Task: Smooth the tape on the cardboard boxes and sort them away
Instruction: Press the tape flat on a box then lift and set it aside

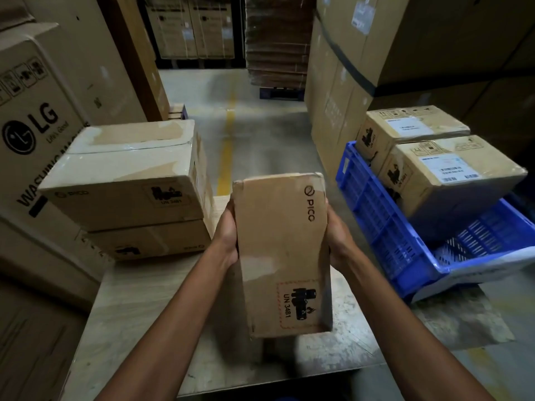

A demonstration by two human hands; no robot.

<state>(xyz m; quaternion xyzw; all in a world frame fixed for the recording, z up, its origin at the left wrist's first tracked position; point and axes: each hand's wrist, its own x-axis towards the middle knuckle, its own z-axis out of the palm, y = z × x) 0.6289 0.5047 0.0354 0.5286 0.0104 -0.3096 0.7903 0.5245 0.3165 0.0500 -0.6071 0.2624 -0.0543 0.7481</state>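
Note:
I hold a brown PICO cardboard box above the wooden table, its narrow side with the UN 3481 label facing me. My left hand grips its left side and my right hand grips its right side; most of the fingers are hidden behind the box. Two taped PICO boxes are stacked at the table's far left, the top one with shiny tape across its lid. Two more boxes with white labels sit in a blue crate on the right.
A large LG washing machine carton stands against the table's left side. Tall cartons rise behind the crate. A concrete aisle with a yellow line runs ahead to a wrapped pallet.

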